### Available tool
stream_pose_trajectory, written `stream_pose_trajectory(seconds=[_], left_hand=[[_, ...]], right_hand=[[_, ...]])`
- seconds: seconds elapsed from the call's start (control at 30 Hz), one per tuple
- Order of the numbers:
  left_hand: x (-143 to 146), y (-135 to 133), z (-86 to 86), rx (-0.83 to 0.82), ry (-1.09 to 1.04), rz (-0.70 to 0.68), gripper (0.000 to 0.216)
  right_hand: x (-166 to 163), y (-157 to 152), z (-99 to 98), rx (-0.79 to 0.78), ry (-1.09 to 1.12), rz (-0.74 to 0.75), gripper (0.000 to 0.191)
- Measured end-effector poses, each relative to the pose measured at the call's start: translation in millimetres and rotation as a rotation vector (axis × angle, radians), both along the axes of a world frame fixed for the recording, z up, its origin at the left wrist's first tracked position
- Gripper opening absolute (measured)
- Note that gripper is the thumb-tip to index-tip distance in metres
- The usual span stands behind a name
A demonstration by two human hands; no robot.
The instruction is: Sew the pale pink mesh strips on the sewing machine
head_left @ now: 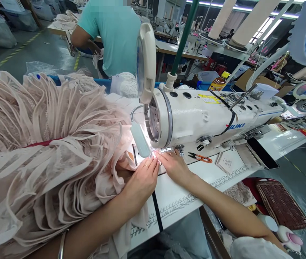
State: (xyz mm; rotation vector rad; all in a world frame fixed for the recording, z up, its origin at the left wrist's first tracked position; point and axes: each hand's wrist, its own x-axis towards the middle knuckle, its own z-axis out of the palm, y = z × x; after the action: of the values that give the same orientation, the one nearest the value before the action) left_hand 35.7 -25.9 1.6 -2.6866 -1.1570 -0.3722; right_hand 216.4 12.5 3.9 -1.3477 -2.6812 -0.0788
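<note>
My left hand [146, 175] is at the needle area of a white sewing machine [188, 117], its fingers pressed together on the edge of a pale pink garment [126, 160]. Opposite it, my right hand [175, 166] reaches in under the machine head, fingertips closed at the same lit spot beside the presser foot. The bit of cloth between the fingertips is mostly hidden. A grey-green lamp [140, 140] hangs just above my left fingers. To the left rises a large heap of pale pink lace-trimmed garments [47, 126], which runs down toward my left hand.
Orange-handled thread snips [200, 157] and a small stack of white labels [224, 162] lie right of my right hand. A black-edged tray [262, 153] sits farther right. A ruler tape [180, 205] lines the table's front. Beyond the machine is a person in a turquoise shirt [115, 36].
</note>
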Motion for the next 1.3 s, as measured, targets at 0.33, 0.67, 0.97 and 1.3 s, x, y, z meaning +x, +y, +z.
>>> stream_pose_trajectory(seconds=[0.33,0.67,0.97,1.3], left_hand=[[1,5,-10.4,0.126,0.002,0.010,0.044],[-4,6,-0.9,0.002,0.040,0.010,0.046],[-5,8,-3.9,0.012,0.009,0.016,0.047],[-1,9,-9.9,0.109,-0.016,0.055,0.046]], right_hand=[[0,5,-0.8,-0.028,0.034,-0.013,0.045],[-6,5,15.3,-0.115,-0.019,-0.069,0.040],[-8,5,19.6,-0.230,0.004,-0.097,0.037],[-6,7,7.1,-0.092,0.138,-0.019,0.035]])
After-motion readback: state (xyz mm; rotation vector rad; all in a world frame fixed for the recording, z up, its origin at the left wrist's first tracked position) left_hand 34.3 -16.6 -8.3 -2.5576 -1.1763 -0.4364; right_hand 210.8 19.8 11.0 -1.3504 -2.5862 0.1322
